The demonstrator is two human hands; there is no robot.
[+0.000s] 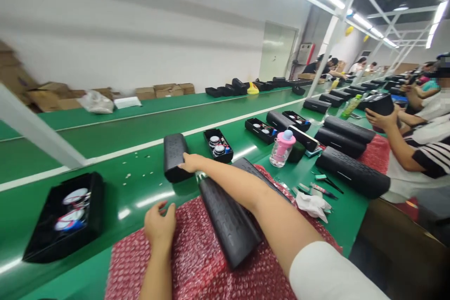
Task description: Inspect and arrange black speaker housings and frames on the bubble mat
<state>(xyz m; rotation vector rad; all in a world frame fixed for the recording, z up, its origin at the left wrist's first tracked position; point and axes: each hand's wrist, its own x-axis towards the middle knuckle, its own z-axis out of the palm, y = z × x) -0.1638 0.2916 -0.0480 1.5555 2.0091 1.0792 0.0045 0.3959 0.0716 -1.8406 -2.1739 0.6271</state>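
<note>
My right hand (190, 162) reaches out over the green belt and rests its fingers on the side of a black ribbed speaker cover (174, 155) that lies on the belt; I cannot see whether the fingers grip it. My left hand (160, 225) lies on the red bubble wrap (197, 262) with its fingers loosely curled and nothing in them. A second long black cover (228, 218) lies on the bubble wrap under my right forearm.
A black tray with round parts (63, 218) sits on the belt at left, and another tray (218, 145) beyond the cover. A pink-lidded bottle (282, 148), small tools (321, 186) and a white cloth (311, 204) lie right. A person in a striped shirt (418, 150) works there.
</note>
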